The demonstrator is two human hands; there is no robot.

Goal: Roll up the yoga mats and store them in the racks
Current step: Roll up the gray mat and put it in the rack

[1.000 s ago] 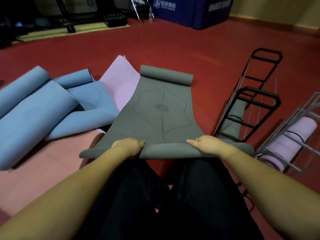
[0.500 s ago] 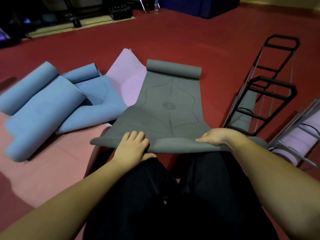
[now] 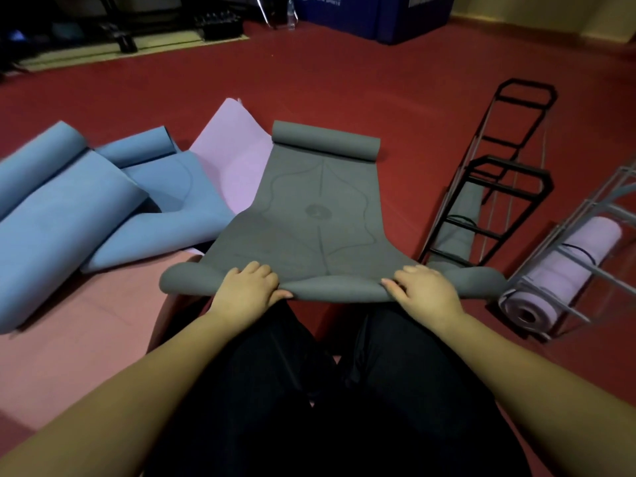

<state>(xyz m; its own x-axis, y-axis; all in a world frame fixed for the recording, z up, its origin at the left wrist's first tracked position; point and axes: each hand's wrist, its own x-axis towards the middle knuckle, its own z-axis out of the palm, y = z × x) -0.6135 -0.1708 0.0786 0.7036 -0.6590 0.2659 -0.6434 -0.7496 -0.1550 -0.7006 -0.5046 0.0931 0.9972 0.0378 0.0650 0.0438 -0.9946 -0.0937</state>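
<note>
Hands, left hand (image 3: 246, 287) and right hand (image 3: 425, 290), pinched grey yoga mat (image 3: 309, 215) near edge at 6 o'clock; tuck evenly, roll toward 12.

The grey mat (image 3: 309, 215) lies spread on the red floor, its far end curled, its near edge folded over. A rolled pink mat (image 3: 564, 270) lies inside the silver rack (image 3: 605, 215); the black rack (image 3: 499, 173) holds a rolled grey one.

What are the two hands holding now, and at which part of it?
Both the left hand and the right hand grip the grey mat at its near edge, which is curled over.
</note>
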